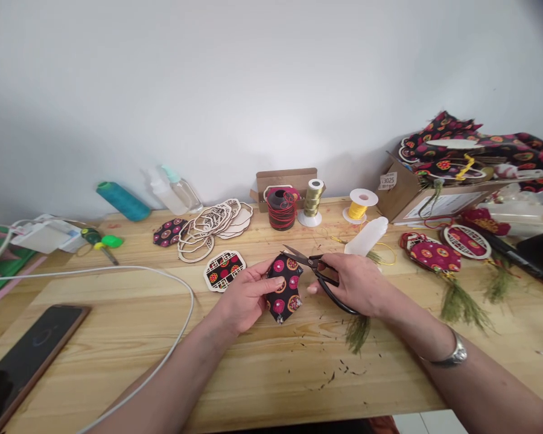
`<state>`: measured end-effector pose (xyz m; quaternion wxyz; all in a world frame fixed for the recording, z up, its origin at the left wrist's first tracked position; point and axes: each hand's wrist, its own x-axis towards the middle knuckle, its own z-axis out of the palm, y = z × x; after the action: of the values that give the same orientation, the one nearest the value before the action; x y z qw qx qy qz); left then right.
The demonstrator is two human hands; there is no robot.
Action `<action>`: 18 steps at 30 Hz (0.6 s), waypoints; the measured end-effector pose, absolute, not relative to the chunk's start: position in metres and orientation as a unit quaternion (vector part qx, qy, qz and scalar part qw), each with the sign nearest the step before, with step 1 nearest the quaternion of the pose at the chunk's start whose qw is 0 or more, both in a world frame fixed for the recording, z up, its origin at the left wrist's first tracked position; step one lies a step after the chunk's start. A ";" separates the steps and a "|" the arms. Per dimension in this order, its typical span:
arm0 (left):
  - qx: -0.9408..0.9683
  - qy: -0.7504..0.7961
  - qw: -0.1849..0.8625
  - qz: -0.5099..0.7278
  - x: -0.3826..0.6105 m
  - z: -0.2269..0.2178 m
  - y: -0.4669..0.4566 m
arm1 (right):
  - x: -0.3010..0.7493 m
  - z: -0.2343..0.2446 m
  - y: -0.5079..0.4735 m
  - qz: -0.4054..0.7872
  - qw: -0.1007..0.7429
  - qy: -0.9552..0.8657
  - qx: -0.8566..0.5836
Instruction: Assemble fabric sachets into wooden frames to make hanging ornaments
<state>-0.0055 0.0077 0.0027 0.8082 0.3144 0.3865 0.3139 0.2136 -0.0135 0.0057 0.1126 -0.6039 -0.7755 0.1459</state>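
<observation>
Left hand [242, 298]: grip closed around the fabric piece [286, 288], thumb on the near face and fingers behind. It held the piece upright, just above the surface [271, 386], probably so that the top edge faced the blades.
Fabric piece: dark cloth with pink and orange circles, between the two hands, at the middle of the surface.
Right hand [355, 282]: grip closed through the loops of the scissors [319, 274]. The blades stood slightly apart, tips at the upper right edge of the fabric piece; contact could not be told.
Tassel [357, 331]: green, lying under the right wrist, beside the work.
Snippets [339, 366]: dark thread bits were scattered just in front of the hands, likely trimmings that fell there.
Spools [314, 202]: red, gold and yellow, stood in a row behind the hands, within reach.
Wooden frames [217, 222]: stacked in a fan at the back left; one filled frame [225, 270] lay near the left hand.
Finished pieces [432, 254]: set apart to the right, with tassels.
Phone [27, 355]: flat at the near left, clear of the work.
</observation>
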 end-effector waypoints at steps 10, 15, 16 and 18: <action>0.309 0.390 0.802 0.329 -0.005 0.000 0.007 | 0.221 0.021 -0.012 0.070 0.088 -0.773 -0.624; 0.325 0.388 0.796 0.333 -0.004 -0.001 0.005 | 0.214 0.012 -0.016 0.025 0.065 -0.790 -0.609; 0.327 0.387 0.795 0.332 -0.004 -0.001 0.005 | 0.213 0.010 -0.017 0.016 0.065 -0.792 -0.607; 0.327 0.389 0.795 0.331 -0.003 -0.002 0.006 | 0.211 0.006 -0.018 -0.010 0.074 -0.796 -0.601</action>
<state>-0.0035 0.0058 -0.0023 0.7950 0.3273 0.3888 0.3312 0.2111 -0.0176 0.0059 0.0736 -0.6009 -0.7959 -0.0105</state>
